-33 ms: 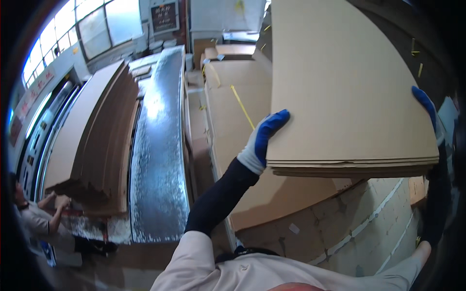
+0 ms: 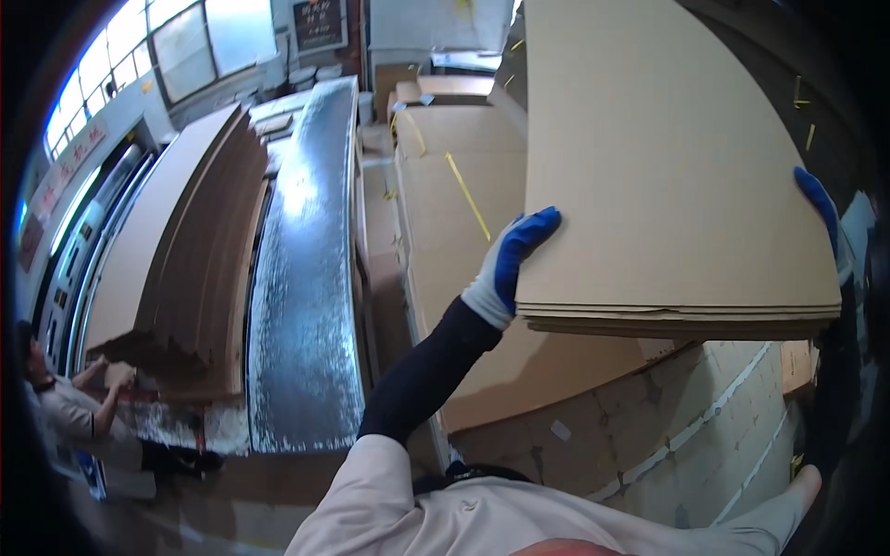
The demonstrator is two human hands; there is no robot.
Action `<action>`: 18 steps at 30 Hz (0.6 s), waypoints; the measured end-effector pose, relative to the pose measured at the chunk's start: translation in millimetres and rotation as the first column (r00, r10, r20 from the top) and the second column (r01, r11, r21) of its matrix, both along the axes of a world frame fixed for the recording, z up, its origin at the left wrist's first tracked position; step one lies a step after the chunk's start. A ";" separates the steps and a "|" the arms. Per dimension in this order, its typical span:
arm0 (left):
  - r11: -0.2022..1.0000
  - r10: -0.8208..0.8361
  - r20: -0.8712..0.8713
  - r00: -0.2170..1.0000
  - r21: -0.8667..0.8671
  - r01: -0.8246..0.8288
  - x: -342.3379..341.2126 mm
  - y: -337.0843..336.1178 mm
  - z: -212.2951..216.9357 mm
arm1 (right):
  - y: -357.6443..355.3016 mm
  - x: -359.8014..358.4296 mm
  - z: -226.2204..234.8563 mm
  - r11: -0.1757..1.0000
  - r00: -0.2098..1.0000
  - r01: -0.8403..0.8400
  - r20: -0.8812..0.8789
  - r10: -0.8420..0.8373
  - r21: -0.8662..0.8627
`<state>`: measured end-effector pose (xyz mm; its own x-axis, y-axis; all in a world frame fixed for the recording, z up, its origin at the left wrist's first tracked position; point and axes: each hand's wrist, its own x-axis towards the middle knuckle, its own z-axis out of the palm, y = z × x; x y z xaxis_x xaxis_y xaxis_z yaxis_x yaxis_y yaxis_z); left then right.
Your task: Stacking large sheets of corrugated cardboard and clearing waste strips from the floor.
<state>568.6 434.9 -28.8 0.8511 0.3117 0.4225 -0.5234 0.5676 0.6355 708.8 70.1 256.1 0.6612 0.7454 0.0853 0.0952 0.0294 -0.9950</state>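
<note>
A thick bundle of large brown cardboard sheets is held up before me, its near edge showing several layers. My left hand, in a blue and white glove, clasps the bundle's left edge near the front corner; its thumb lies on top and the other fingers are hidden. At the right edge, my right hand, gloved alike, is closed around the side, with only part of it showing. Beneath and to the left of the bundle lies a broad cardboard stack with a yellow strap on it.
A long, shiny metal-topped table stands to the left. Beyond it, a tall pile of cardboard rests beside a machine with rollers. Another person stands at that pile's near end. A worn block-patterned surface lies nearer me.
The surroundings shift very slightly in view. Both my hands keep their hold on the cardboard bundle. At the far left, the other person's arms have moved slightly.
</note>
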 end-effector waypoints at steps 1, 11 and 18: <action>0.995 -0.060 -0.017 0.998 -0.076 0.058 5.0 -15.7 -8.6 | -33.3 11.2 -3.4 0.998 0.961 -0.054 0.270 0.059 -0.028; 0.821 -0.338 -0.048 0.940 -0.504 0.270 -111.5 -154.7 -110.7 | 39.3 -103.2 -28.0 0.979 0.963 0.065 0.269 -0.010 -0.194; 0.513 -0.591 -0.054 0.805 -0.795 0.324 -175.2 -252.8 -263.5 | 81.2 -251.6 -66.9 0.862 0.844 0.290 0.536 -0.025 -0.416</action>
